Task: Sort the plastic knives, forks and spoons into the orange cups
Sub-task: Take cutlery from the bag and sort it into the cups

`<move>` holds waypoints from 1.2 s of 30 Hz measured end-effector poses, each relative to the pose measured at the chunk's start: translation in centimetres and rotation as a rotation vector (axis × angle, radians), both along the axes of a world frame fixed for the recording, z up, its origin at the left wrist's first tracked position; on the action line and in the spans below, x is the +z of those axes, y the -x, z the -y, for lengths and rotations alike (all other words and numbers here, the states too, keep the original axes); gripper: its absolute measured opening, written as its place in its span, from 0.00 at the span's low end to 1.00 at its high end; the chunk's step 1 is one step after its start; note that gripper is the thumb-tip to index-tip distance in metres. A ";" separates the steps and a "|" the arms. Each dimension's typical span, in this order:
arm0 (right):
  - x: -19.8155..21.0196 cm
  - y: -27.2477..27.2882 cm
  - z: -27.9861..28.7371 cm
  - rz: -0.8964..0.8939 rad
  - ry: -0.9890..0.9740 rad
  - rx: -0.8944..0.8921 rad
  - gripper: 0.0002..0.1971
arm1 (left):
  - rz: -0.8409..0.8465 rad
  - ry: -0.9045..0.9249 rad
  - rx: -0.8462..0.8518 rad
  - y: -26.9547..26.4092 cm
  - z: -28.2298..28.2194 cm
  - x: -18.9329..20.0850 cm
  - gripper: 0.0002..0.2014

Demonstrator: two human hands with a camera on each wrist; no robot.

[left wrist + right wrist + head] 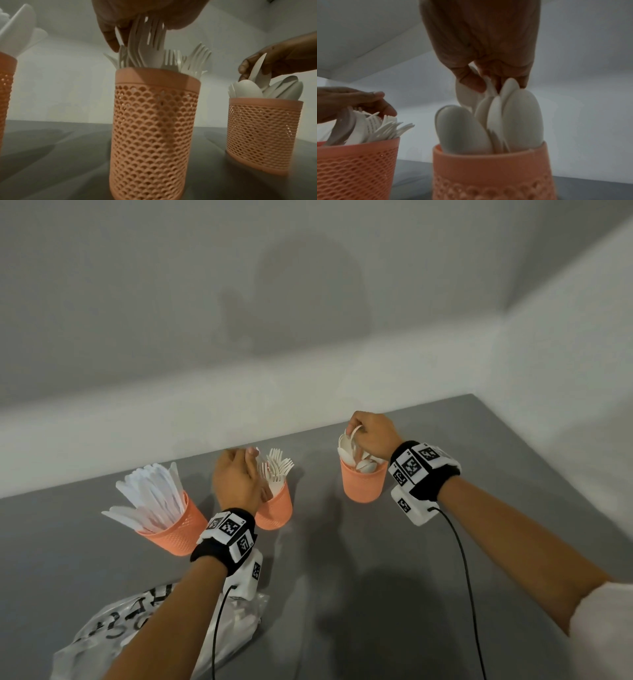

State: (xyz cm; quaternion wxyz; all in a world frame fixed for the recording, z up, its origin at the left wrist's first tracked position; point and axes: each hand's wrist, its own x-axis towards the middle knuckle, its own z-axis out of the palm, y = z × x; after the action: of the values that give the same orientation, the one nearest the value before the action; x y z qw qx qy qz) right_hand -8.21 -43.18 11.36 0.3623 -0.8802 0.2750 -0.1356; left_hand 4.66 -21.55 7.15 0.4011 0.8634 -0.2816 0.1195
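Three orange mesh cups stand in a row on the grey table. The left cup (174, 529) holds white knives, the middle cup (275, 510) forks, the right cup (363, 486) spoons. My left hand (251, 462) hangs over the middle cup (154, 135) and grips a bunch of forks (147, 40) whose handles reach down into it. My right hand (354, 429) is over the spoon cup (491, 173) and pinches a white spoon (465, 94) between thumb and fingers, among the other spoons (518, 115).
A crumpled clear plastic bag (154, 628) with black lettering lies at the near left, under my left forearm. The white wall runs close behind the cups, and meets a side wall at the table's (479, 508) far right corner. Cables trail from both wrist cameras.
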 end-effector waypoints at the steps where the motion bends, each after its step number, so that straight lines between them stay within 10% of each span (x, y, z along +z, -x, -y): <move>1: -0.2 0.1 -0.2 0.026 0.024 -0.009 0.17 | 0.016 -0.039 -0.003 0.0 -0.1 0.1 0.33; 6: -0.4 -0.1 -1.7 0.264 0.354 0.009 0.28 | 0.002 -0.188 0.039 0.5 -0.1 0.8 0.37; 11: -3.7 -0.3 -1.3 -0.338 0.608 0.161 0.39 | -0.066 -0.418 -0.078 0.3 0.7 0.6 0.36; 22: -3.2 -0.5 -0.9 -0.464 0.604 0.054 0.33 | -0.041 -0.509 -0.075 1.0 0.4 0.6 0.44; 28: -0.3 -1.6 -5.0 0.017 0.385 0.031 0.27 | -0.244 -0.213 -0.136 1.2 -1.7 2.7 0.40; 36: 2.9 -3.5 -19.2 0.425 -0.025 0.541 0.08 | -0.365 0.276 -0.097 2.1 -11.0 7.4 0.18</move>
State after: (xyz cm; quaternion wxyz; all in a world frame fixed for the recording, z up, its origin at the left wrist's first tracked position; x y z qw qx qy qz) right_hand -4.70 -23.99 14.21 0.4451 -0.8688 -0.0486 -0.2117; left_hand 2.59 -10.50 14.58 0.5648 0.7932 -0.2267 -0.0205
